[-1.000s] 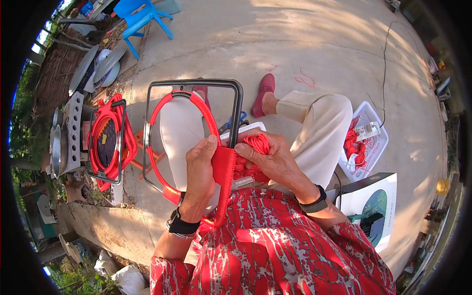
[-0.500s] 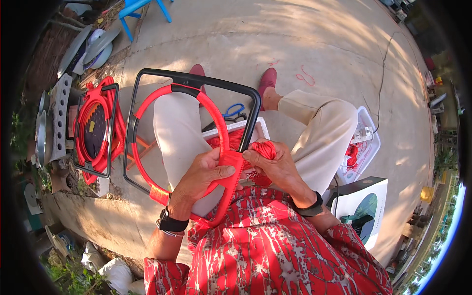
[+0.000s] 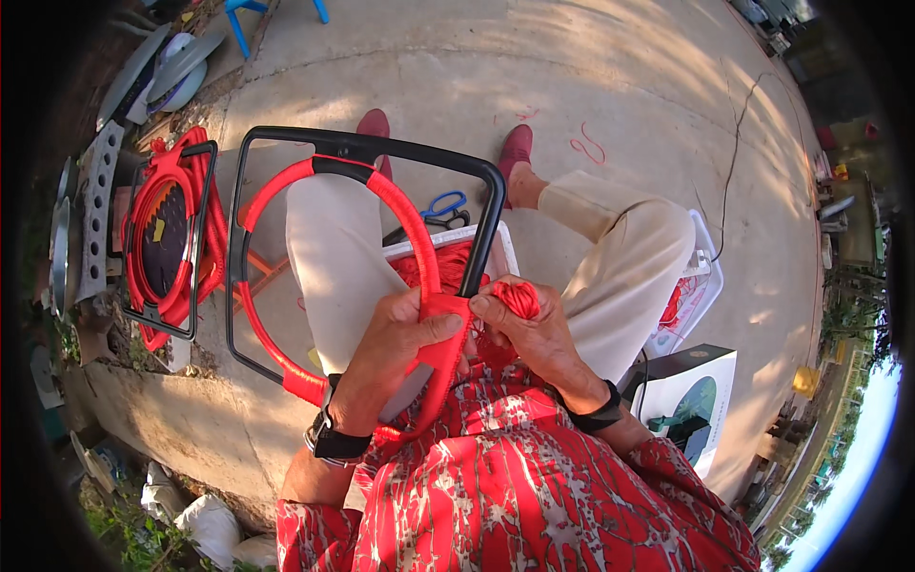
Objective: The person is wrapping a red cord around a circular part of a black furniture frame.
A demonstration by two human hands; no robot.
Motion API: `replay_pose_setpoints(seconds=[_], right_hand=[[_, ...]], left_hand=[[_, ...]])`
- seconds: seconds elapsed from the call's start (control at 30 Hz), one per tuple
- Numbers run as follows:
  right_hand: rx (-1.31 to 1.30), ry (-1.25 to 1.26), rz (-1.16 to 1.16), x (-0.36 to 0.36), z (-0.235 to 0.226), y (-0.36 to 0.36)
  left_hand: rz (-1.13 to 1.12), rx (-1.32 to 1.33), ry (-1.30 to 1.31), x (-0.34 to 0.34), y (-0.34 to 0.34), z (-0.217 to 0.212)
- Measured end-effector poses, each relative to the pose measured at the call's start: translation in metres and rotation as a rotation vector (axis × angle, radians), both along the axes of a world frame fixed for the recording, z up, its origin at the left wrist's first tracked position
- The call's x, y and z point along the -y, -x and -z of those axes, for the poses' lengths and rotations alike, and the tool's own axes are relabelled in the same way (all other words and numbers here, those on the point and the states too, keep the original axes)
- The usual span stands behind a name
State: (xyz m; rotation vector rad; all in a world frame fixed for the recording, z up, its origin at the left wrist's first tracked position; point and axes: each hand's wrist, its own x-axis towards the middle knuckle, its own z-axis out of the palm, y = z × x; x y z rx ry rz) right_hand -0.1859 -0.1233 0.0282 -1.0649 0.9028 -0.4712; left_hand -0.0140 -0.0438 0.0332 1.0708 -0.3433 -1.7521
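Note:
Across my lap lies a black rectangular frame [image 3: 419, 150] with a ring [image 3: 412, 217] wrapped in red cord inside it. My left hand [image 3: 396, 334] is closed around the red-wrapped part where ring and frame meet, its thumb lying along the wrapping. Beside it my right hand [image 3: 530, 329] pinches at the wrapped edge and holds a bundle of red cord [image 3: 516, 297] against its fingers. Loose red cord hangs below that hand. The fingertips under the wrapping are partly hidden.
Between my legs a white box [image 3: 499, 250] holds red cord, with blue-handled scissors [image 3: 445, 206] near it. A second red-wrapped frame [image 3: 195, 257] stands at left. At right are a white bin [image 3: 705, 286] and a printed box [image 3: 701, 381]; a blue chair [image 3: 238, 29] stands far left.
The view has shifted slightly, and the frame appears a little farther left. Both hands keep their hold at the wrapped joint, with the right hand's cord bundle turned slightly.

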Motion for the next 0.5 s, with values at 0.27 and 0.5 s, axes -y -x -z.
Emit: replay_pose_setpoints(seconds=[0.27, 0.5], right_hand=[[0.010, -0.021, -0.013, 0.004, -0.014, -0.001], [-0.031, -0.030, -0.076, 0.006, -0.007, 0.001]], left_hand=[[-0.044, -0.025, -0.003, -0.006, 0.002, -0.005], [-0.045, -0.052, -0.012, -0.002, 0.005, -0.003]])
